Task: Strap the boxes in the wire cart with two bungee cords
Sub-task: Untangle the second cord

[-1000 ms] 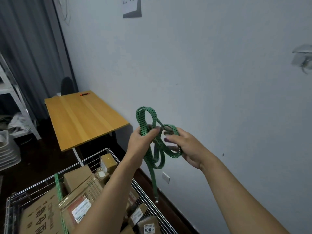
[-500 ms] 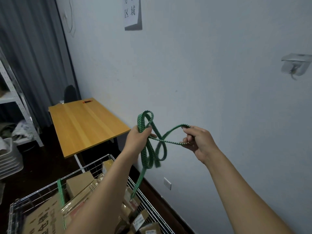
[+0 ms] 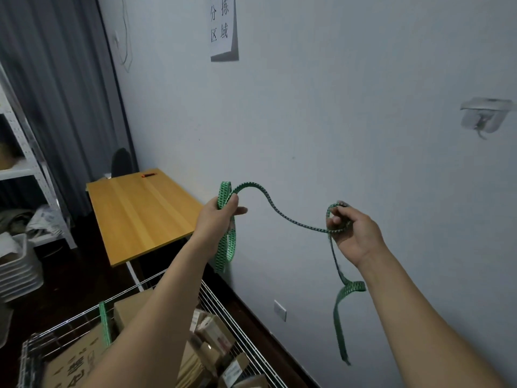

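- Left hand (image 3: 223,212): you have it closed round a bunch of folded loops of the green cord (image 3: 291,219), held up in front of the wall above the cart; the loops hang down past your wrist.
- Right hand (image 3: 354,233): your fingers pinch a small loop of the same cord, and the free end hangs below it with a twist partway down. No hook shows at that end; it is too blurred to be sure.
- Between your hands the cord sags in a slack curve, well above the boxes (image 3: 131,312).
- Handling, as a judgement: the cord looks flat, woven, light and floppy, so it will kink and tangle on itself. Shake out the loops before you stretch it. Once pulled it should spring back, so grip it firmly near the ends, not mid-span.
- Wire cart (image 3: 232,312) sits low at the left, packed with cardboard boxes. A first green strap (image 3: 104,323) already crosses them, running down over the far rail.
- Progress, by my reading: one cord is on, and this second one is not yet laid across.
- Wooden surface (image 3: 140,214) behind the cart stands apart and plays no part.
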